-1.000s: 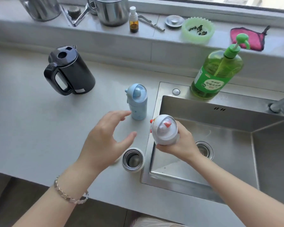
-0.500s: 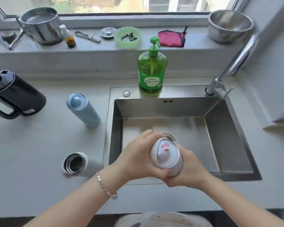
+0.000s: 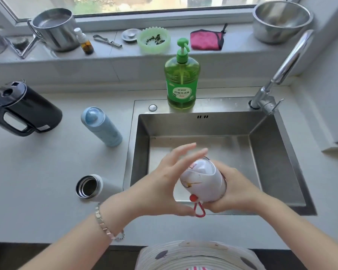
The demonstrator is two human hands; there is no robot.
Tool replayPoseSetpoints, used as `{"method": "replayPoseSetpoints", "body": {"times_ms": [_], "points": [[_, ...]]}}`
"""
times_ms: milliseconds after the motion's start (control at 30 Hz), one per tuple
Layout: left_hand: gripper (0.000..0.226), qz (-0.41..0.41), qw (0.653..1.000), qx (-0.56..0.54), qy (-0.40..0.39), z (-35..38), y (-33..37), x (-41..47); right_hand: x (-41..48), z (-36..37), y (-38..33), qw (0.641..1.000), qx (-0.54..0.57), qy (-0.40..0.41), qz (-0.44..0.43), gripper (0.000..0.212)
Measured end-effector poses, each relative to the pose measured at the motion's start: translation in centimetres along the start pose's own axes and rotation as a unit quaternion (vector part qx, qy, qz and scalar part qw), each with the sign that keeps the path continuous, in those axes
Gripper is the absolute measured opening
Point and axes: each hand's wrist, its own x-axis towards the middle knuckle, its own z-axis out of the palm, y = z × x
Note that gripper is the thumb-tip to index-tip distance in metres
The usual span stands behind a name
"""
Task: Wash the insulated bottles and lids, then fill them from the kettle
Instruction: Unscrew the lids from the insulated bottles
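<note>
Over the near rim of the sink (image 3: pixel 271 152), at six o'clock, the right hand (image 3: pixel 240 191) was clamped round the white domed lid (image 3: pixel 203 180), and the left hand (image 3: pixel 160 184) lay against it, fingers straight and fanned apart. No water or suds showed, so washing looked barely begun. At eight o'clock stood the open white bottle (image 3: pixel 90 187), at ten the blue bottle (image 3: pixel 101 126) with its lid on, and farther left the black kettle (image 3: pixel 25 112). Rinsing and filling all seemed left.
</note>
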Motion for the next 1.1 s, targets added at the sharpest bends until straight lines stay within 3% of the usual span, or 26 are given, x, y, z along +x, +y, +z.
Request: {"method": "replayPoseSetpoints", "body": {"times_ms": [67, 133, 200, 300, 367, 433, 533, 600, 767, 1000, 1100], "points": [[0.088, 0.106, 0.992, 0.065, -0.008, -0.7, -0.7, 0.3, 0.0, -0.3, -0.4, 0.996, 0.014, -0.085, -0.004, 0.068], [0.069, 0.148, 0.984, 0.096, 0.026, -0.3, -1.4, 0.7, 0.1, 0.1, -0.3, 0.994, 0.017, -0.109, -0.007, 0.069], [0.066, 0.120, 0.987, 0.093, 0.051, 0.2, -2.1, 0.7, 0.2, 0.5, 0.0, 0.996, 0.013, -0.083, -0.002, 0.073], [0.066, -0.008, 0.992, -0.013, 0.128, 1.3, -2.1, 0.4, 0.5, 1.2, 1.0, 0.999, -0.030, -0.002, -0.014, 0.067], [0.064, -0.077, 0.982, -0.024, 0.172, 1.9, -1.3, 0.2, 0.4, 1.9, 1.5, 0.998, -0.037, 0.038, -0.030, 0.068], [0.072, -0.115, 0.984, -0.030, 0.130, 1.9, -0.7, -0.3, 0.4, 2.5, 1.9, 0.996, -0.043, 0.064, -0.050, 0.069], [0.086, -0.024, 0.999, -0.022, 0.023, 1.2, -1.0, -0.9, 0.4, 2.5, 1.6, 0.995, -0.007, 0.046, -0.087, 0.072], [0.077, 0.027, 0.997, -0.002, 0.068, 1.2, -1.9, -1.1, 0.4, 2.4, 1.4, 0.995, -0.003, 0.024, -0.100, 0.073], [0.065, -0.094, 0.967, -0.150, 0.181, 2.2, -1.6, -1.6, 0.3, 3.3, 1.1, 0.977, -0.144, 0.093, -0.126, 0.077], [0.056, -0.278, 0.871, -0.342, 0.215, 2.0, -0.3, -1.0, 0.6, 5.1, 0.8, 0.939, -0.180, 0.235, -0.175, 0.076], [0.058, -0.326, 0.857, -0.325, 0.230, 0.9, -0.3, 0.4, 1.8, 5.5, 0.4, 0.922, -0.212, 0.280, -0.164, 0.074]]}}
